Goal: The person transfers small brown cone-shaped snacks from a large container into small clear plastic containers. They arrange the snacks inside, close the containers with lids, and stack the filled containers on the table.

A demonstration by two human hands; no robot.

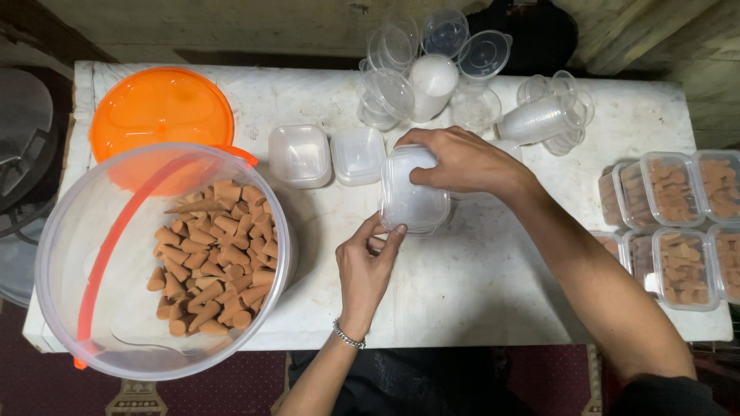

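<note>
Mid-tabletop, slightly toward the far edge: small clear square box [414, 196] gripped from above by right hand [462, 160], fingers curled over its far rim and lid; left hand [368, 266] at the near edge of the box, thumb and fingertips pinching its near corner. Both hands thus clamped on the same box, apparently at the stage of seating or prising the lid; which of the two, not clear from this view. Next move, as a judgement: steady hold by the right hand and even pressure or lift along the near rim by the left. Just left of the box, toward the far edge: two more empty square boxes [299, 156] [357, 156], side by side. Left end of tabletop [462, 293]: large clear bucket [62, 254] with orange handle, overhanging the near edge, holding brown cones [216, 254]; orange lid [160, 112] behind it. Far edge: cluster of clear round cups and lids [432, 62], some tipped on their sides. Right end: filled boxes [682, 231] of cones in rows. Nothing between hands and bucket; the tipped cups close behind the right hand the only crowding.
</note>
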